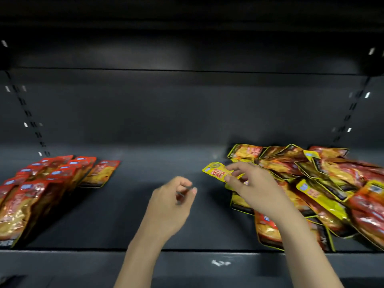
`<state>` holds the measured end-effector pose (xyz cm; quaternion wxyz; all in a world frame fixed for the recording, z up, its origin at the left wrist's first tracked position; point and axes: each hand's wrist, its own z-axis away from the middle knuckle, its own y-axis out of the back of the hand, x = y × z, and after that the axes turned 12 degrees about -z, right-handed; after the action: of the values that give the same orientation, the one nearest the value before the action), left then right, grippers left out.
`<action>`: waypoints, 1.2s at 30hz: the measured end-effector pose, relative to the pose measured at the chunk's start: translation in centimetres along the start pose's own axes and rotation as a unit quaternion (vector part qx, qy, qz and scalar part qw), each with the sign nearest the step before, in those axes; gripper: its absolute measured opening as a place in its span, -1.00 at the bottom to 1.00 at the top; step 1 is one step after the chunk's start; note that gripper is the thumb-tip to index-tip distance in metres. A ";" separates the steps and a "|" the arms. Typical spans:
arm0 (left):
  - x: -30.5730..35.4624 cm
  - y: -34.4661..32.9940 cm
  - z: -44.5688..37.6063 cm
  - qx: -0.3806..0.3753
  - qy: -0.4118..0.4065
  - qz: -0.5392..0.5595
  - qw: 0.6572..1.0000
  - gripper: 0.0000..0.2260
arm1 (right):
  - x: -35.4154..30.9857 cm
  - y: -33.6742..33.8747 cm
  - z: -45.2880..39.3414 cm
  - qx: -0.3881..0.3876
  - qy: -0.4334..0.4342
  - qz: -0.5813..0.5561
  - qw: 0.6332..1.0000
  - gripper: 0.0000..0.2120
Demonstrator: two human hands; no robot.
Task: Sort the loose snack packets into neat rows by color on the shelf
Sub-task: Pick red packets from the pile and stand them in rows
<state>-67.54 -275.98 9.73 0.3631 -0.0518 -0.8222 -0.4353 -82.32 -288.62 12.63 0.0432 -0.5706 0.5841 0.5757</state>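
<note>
I am reaching into a dark shelf (pixel 158 229) with both bare hands. My right hand (pixel 254 191) pinches a yellow packet (pixel 218 171) between thumb and fingertips, holding it at the left edge of the mixed pile (pixel 324 190). That pile of yellow and red packets lies jumbled and overlapping across the shelf's right end, reaching to the front edge. I judge I am drawing this yellow one out so the colours can be parted.

My left hand (pixel 173 201) hovers over the bare middle of the shelf, fingers loosely curled and holding nothing, thumb near the fingertips. It looks ready to receive the packet or steady it.

At the left end the red packets (pixel 52 181) already stand in overlapping rows running from front edge to back, with one more lying flat just beside them. The bare middle stretch, between the red rows and the pile, seems the likely place for a yellow row, which is not yet begun.
</note>
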 end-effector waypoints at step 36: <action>8.8 -6.5 1.8 0.068 0.101 0.102 0.987 -0.61 | 8.6 10.2 6.7 0.093 -0.046 -0.009 0.995 -0.79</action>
<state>-77.58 -280.63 10.35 0.4896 -0.0665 -0.7995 -0.3415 -96.69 -292.33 10.66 0.1280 -0.5422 0.6272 0.5443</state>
